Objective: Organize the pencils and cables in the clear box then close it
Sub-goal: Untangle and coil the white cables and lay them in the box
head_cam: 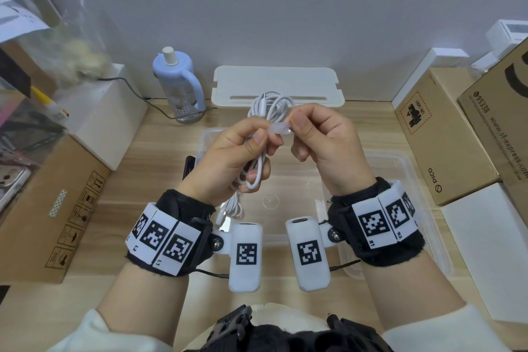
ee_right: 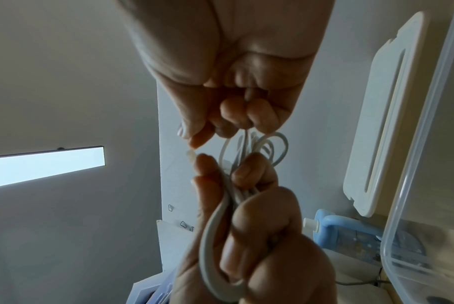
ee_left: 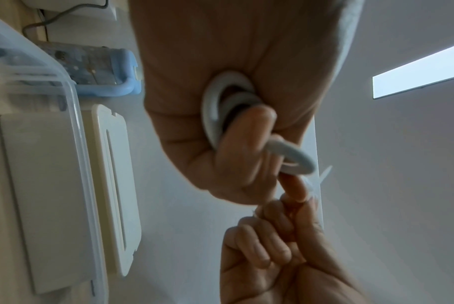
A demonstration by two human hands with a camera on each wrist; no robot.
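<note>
Both hands are raised over the clear box (head_cam: 411, 177) on the wooden table. My left hand (head_cam: 257, 143) grips a coiled white cable (head_cam: 271, 103), whose loops stick up past the fingers while its tail (head_cam: 228, 208) hangs down toward the box. My right hand (head_cam: 297, 127) pinches a short translucent tie (head_cam: 278, 130) next to the left thumb. From the left wrist, the cable (ee_left: 213, 107) curls out of the fist. From the right wrist, the tie (ee_right: 190, 156) sits between the two hands. The white lid (head_cam: 274, 80) leans against the wall behind. No pencils are visible.
A pale blue bottle (head_cam: 180, 86) stands at the back left beside a white box (head_cam: 108, 114). Cardboard boxes line the left (head_cam: 57, 208) and the right (head_cam: 445, 137). A dark flat object (head_cam: 188, 168) lies by the clear box's left wall.
</note>
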